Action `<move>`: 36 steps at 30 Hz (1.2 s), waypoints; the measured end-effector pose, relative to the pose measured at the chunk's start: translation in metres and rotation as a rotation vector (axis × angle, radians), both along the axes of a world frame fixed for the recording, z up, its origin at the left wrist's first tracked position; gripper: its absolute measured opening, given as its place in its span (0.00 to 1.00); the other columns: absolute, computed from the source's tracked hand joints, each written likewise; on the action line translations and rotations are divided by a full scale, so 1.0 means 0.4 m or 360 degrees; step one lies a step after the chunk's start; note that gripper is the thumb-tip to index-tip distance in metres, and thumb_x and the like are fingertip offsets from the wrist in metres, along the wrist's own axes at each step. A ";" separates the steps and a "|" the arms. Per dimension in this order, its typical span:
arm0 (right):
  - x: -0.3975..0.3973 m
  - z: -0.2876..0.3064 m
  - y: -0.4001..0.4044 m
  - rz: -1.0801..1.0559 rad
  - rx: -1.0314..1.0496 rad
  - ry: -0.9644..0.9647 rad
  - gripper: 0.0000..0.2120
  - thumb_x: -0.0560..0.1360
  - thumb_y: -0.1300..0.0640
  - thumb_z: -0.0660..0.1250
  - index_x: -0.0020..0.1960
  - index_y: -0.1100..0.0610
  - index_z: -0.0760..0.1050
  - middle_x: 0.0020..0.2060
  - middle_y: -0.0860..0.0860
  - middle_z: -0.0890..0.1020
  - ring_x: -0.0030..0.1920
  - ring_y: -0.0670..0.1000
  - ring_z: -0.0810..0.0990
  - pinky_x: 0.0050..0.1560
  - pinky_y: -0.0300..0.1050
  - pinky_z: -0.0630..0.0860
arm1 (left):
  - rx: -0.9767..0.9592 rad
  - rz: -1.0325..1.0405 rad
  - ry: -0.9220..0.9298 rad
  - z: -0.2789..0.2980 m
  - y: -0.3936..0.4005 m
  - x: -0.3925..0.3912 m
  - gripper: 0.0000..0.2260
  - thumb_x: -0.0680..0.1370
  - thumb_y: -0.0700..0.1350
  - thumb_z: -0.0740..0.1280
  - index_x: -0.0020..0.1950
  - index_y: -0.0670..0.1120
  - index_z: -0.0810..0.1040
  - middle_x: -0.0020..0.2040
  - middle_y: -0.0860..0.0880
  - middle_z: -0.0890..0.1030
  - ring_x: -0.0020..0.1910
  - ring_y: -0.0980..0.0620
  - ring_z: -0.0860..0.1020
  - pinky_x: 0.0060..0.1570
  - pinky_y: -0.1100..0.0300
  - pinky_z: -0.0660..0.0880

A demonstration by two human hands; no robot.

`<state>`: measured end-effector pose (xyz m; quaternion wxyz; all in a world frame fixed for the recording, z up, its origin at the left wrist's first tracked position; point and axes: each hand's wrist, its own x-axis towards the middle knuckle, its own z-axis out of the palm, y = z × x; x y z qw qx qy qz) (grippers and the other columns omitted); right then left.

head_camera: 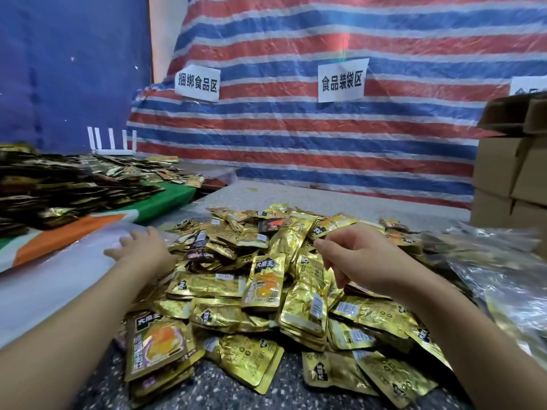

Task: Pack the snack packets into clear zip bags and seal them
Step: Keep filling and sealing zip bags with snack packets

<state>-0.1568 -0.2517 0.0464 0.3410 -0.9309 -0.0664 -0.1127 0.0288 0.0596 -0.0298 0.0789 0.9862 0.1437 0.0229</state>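
We see a big heap of gold snack packets (pixel 284 279) spread across the speckled worktop (pixel 296 193) in front of us, many lying flat, some tilted against each other near the middle. Our left hand (pixel 142 250) reaches out to the left edge of the heap, its fingers (pixel 125 241) spread and fairly straight, resting on a stack of clear zip bags (pixel 65 279) that lies flat just beside the packets; its grip is open and holds nothing. Our right hand (pixel 352 258) hangs above the right side of the heap with the fingers curled downward; whether its grip pinches a packet we cannot tell, since the fingertips are turned away from us. To the right, crinkled clear plastic (pixel 497 261) lies over more packets. On the left, a second, darker pile of packets (pixel 59 184) sits on a green and orange cloth (pixel 165 199). Behind everything hangs a red, white and blue striped tarp (pixel 325 137) carrying white paper signs (pixel 342 79), and brown cardboard boxes (pixel 509 170) are stacked at the far right.
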 end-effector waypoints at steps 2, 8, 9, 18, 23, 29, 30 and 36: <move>0.001 -0.001 -0.002 -0.0001 0.0012 -0.0008 0.20 0.80 0.44 0.62 0.33 0.52 0.77 0.26 0.50 0.81 0.28 0.47 0.79 0.38 0.49 0.75 | -0.0013 -0.0002 0.0027 -0.002 -0.001 -0.004 0.37 0.80 0.57 0.63 0.80 0.42 0.49 0.78 0.38 0.57 0.75 0.36 0.58 0.71 0.33 0.56; 0.004 -0.002 -0.004 0.0031 0.0009 -0.0038 0.19 0.81 0.46 0.62 0.35 0.54 0.77 0.25 0.49 0.80 0.27 0.44 0.80 0.37 0.48 0.76 | -0.0015 -0.0087 -0.0160 0.046 -0.039 -0.034 0.14 0.79 0.43 0.62 0.64 0.42 0.72 0.59 0.42 0.76 0.57 0.41 0.74 0.56 0.47 0.75; 0.006 -0.002 -0.005 0.0032 0.0010 -0.0039 0.19 0.81 0.46 0.62 0.35 0.53 0.77 0.25 0.48 0.79 0.27 0.44 0.80 0.37 0.48 0.76 | -0.0045 -0.0161 -0.0339 0.064 -0.057 -0.049 0.11 0.80 0.41 0.60 0.61 0.42 0.73 0.55 0.42 0.78 0.52 0.41 0.75 0.49 0.50 0.75; 0.030 -0.016 -0.022 -0.0245 0.0316 -0.0173 0.17 0.79 0.38 0.60 0.52 0.51 0.77 0.47 0.49 0.84 0.47 0.52 0.83 0.52 0.58 0.81 | -0.2305 -0.1172 -0.0951 0.236 -0.325 -0.237 0.15 0.86 0.50 0.49 0.58 0.50 0.74 0.54 0.45 0.82 0.49 0.49 0.83 0.47 0.52 0.81; 0.053 -0.011 -0.056 -0.0447 0.1051 0.0147 0.26 0.79 0.34 0.58 0.65 0.52 0.72 0.59 0.52 0.77 0.55 0.52 0.79 0.58 0.55 0.77 | -0.3006 -0.1144 -0.0667 0.223 -0.385 -0.277 0.17 0.86 0.51 0.48 0.62 0.46 0.73 0.53 0.41 0.82 0.48 0.44 0.85 0.44 0.51 0.82; 0.073 -0.049 -0.085 -0.0595 0.0904 0.0366 0.34 0.77 0.34 0.62 0.74 0.55 0.66 0.64 0.53 0.75 0.59 0.54 0.77 0.52 0.52 0.77 | -0.3275 -0.1032 -0.0633 0.167 -0.387 -0.272 0.18 0.85 0.53 0.48 0.65 0.46 0.70 0.56 0.37 0.80 0.49 0.41 0.84 0.43 0.50 0.82; 0.075 -0.052 -0.083 -0.0606 0.0890 0.0362 0.35 0.77 0.34 0.62 0.75 0.55 0.65 0.65 0.54 0.74 0.58 0.54 0.77 0.50 0.51 0.77 | -0.3315 -0.1004 -0.0653 0.165 -0.383 -0.270 0.18 0.85 0.53 0.47 0.66 0.46 0.69 0.56 0.37 0.81 0.48 0.41 0.85 0.43 0.51 0.82; 0.066 -0.068 -0.076 -0.0463 0.1343 0.0508 0.26 0.78 0.47 0.69 0.67 0.64 0.70 0.45 0.58 0.85 0.33 0.53 0.85 0.31 0.42 0.79 | -0.3568 -0.0746 -0.0662 0.146 -0.359 -0.253 0.16 0.85 0.53 0.48 0.65 0.48 0.69 0.55 0.37 0.81 0.49 0.41 0.85 0.40 0.53 0.82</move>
